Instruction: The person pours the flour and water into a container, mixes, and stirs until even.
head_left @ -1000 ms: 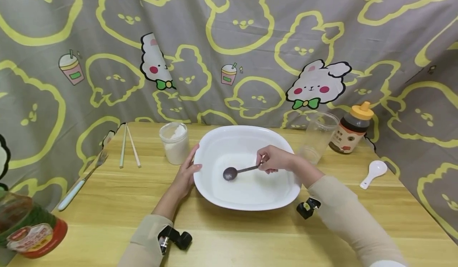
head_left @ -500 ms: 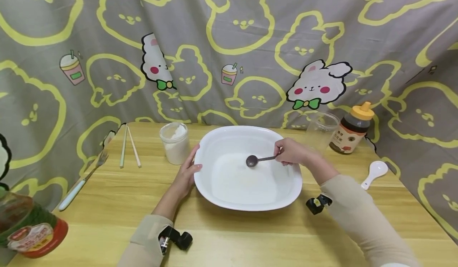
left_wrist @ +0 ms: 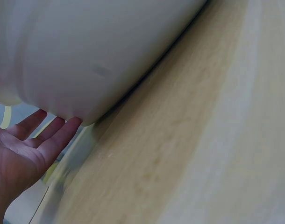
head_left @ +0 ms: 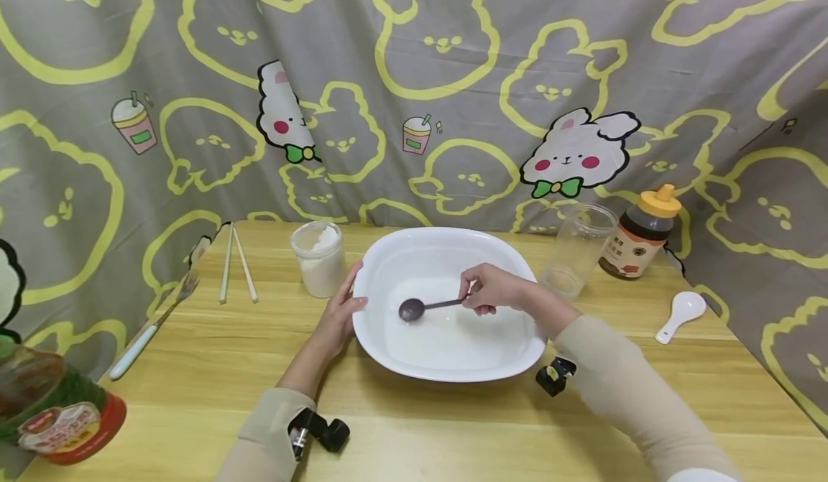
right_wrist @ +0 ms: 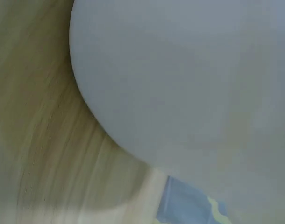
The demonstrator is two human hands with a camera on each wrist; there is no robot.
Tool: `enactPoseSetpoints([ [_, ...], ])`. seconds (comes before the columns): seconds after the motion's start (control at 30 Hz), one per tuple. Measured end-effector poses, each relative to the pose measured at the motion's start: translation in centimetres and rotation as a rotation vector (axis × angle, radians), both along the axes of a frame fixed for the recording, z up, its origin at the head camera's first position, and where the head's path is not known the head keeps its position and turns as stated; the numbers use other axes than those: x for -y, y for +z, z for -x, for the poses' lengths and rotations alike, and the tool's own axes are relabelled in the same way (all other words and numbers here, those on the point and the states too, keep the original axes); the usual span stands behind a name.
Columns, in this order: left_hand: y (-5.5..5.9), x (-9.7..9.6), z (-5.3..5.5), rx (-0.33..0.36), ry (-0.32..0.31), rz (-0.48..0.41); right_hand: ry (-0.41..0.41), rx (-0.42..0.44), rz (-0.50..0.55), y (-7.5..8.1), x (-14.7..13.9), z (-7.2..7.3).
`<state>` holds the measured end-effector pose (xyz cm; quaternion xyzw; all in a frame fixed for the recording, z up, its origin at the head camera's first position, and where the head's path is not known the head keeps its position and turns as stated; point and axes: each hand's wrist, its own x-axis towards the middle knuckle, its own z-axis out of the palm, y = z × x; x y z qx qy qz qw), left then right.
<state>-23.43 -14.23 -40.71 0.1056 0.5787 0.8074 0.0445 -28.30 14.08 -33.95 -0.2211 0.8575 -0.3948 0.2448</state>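
A white oval basin (head_left: 446, 363) stands on the wooden table in the head view. My left hand (head_left: 336, 318) holds its left side, the thumb over the rim; in the left wrist view, fingertips of my left hand (left_wrist: 28, 147) touch the basin's outer wall (left_wrist: 96, 51). My right hand (head_left: 491, 289) pinches the handle of a dark spoon (head_left: 411, 310) inside the basin. The spoon's bowl is low over the whitish bottom; what lies there is hard to make out. The right wrist view shows the basin's side (right_wrist: 161, 84), and neither hand nor spoon.
Left of the basin stands a jar of white powder (head_left: 321, 266), beyond it chopsticks (head_left: 244, 263), a fork (head_left: 152, 327) and a red-capped bottle (head_left: 71, 417). On the right are a clear container (head_left: 576, 252), a yellow-capped bottle (head_left: 637, 241) and a white spoon (head_left: 679, 315).
My right hand moved the spoon right and back in the basin, then left and forward again, close to its first spot. My left hand stays on the rim.
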Motion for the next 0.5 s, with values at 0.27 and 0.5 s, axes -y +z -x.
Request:
enactPoseSetpoints([
  [0.27, 0.0, 0.2, 0.0, 0.010, 0.001, 0.019, 0.061, -0.024, -0.116, 2.3, -3.8, -1.3],
  [0.5, 0.1, 0.1, -0.1, 0.005, -0.006, 0.013, -0.069, -0.121, -0.153, 2.7, -4.8, -0.4],
])
